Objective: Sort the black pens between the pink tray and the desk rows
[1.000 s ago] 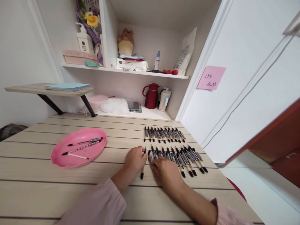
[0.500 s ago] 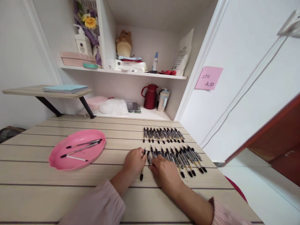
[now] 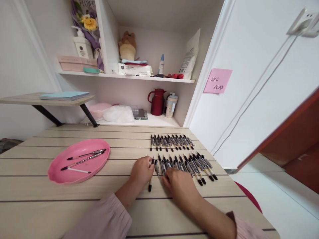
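My left hand (image 3: 142,171) is closed round the leftmost pen (image 3: 150,186) of the nearer row, a clear pen with a black end that points toward me. Beside it, my right hand (image 3: 183,186) rests with curled fingers on the lower ends of the nearer row of pens (image 3: 196,167). Its fingertips touch the pens there, but what they pinch, if anything, is hidden. These pens lie side by side, tips away from me, some slightly slanted. Behind them lies a second row of similar pens (image 3: 171,142).
On the left, a pink oval tray (image 3: 53,171) holds two pens (image 3: 83,161) and a thin white stick (image 3: 79,170). A small raised shelf (image 3: 22,98) on black brackets stands behind it. At the back are a red jug (image 3: 157,102) and a pale cup (image 3: 171,105).
The view has shifted slightly. My right hand has moved a little back toward me and right along the nearer row of pens. My left hand stays on the leftmost pen.
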### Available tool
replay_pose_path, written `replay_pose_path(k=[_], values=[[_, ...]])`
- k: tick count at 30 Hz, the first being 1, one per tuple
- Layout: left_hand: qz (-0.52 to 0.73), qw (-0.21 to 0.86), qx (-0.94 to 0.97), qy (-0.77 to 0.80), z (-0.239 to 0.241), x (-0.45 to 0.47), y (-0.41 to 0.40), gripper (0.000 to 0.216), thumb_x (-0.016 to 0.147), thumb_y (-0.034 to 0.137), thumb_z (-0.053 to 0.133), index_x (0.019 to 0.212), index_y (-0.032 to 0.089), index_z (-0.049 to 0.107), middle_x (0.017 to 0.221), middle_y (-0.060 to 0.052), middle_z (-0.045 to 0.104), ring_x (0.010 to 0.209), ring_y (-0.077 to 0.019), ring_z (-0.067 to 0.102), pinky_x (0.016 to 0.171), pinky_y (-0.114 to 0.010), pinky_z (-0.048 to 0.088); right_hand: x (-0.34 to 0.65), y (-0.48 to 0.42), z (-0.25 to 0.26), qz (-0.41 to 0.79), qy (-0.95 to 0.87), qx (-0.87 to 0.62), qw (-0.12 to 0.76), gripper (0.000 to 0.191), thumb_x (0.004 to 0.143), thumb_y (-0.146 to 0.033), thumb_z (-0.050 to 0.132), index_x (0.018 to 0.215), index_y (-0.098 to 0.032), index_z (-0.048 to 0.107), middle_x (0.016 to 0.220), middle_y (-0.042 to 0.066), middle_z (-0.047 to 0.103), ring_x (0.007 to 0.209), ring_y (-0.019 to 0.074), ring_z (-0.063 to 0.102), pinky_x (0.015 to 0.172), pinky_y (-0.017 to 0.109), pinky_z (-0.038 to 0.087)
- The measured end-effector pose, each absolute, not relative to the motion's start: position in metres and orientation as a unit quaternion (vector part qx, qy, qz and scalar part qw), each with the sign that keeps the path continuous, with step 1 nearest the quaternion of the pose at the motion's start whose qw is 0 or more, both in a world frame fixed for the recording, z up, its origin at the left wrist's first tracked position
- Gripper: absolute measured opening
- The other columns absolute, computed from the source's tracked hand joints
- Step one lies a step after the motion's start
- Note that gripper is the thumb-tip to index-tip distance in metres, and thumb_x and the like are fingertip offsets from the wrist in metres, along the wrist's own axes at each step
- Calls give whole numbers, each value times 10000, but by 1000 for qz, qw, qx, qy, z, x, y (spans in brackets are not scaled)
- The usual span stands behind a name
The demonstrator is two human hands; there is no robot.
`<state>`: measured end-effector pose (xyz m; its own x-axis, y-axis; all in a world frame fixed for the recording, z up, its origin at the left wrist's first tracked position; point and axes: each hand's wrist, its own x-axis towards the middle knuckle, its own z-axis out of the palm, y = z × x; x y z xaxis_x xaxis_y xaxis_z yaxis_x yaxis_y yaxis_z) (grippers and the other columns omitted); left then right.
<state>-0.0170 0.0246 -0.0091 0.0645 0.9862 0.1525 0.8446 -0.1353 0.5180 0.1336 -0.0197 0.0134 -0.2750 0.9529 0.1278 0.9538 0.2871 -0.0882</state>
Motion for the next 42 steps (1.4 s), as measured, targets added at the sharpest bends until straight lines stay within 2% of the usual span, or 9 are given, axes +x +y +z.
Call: replay_pose_path(k=[5,13,23,31,42], values=[[241,152,712,642,-8,-15,25,209,732,192,523,913,175,625,665,-14,626,676,-145,565,640,-229,367,130,-26,10,-11,-812,-581,52,250,831,-270,404,735,-149,601,729,108,648,641,204,624,520,261,337],[249,148,719,631,-10,-13,29,218,723,164,524,915,179,624,706,-21,639,685,-140,565,668,-226,378,131,-28,10,-1,-821,-569,55,221,811,-242,415,743,-145,601,726,106,654,632,180,611,531,248,336],[264,160,716,626,-10,-10,32,229,730,162,514,930,192,622,868,-32,669,783,-144,583,760,-239,390,132,-31,10,-2,-819,-571,60,255,812,-279,404,714,-156,604,707,95,653,638,202,614,523,262,315],[272,162,721,616,-10,-11,33,222,732,173,515,923,186,627,708,-15,653,702,-142,584,697,-235,397,133,-30,8,4,-817,-573,70,242,804,-267,413,709,-176,616,703,80,662,616,190,607,513,257,306],[300,162,726,597,-13,-14,35,226,728,168,503,913,175,633,729,-23,658,705,-137,589,691,-233,412,140,-29,13,11,-812,-576,99,291,832,-298,400,659,-169,596,665,70,652,591,166,596,497,259,256]])
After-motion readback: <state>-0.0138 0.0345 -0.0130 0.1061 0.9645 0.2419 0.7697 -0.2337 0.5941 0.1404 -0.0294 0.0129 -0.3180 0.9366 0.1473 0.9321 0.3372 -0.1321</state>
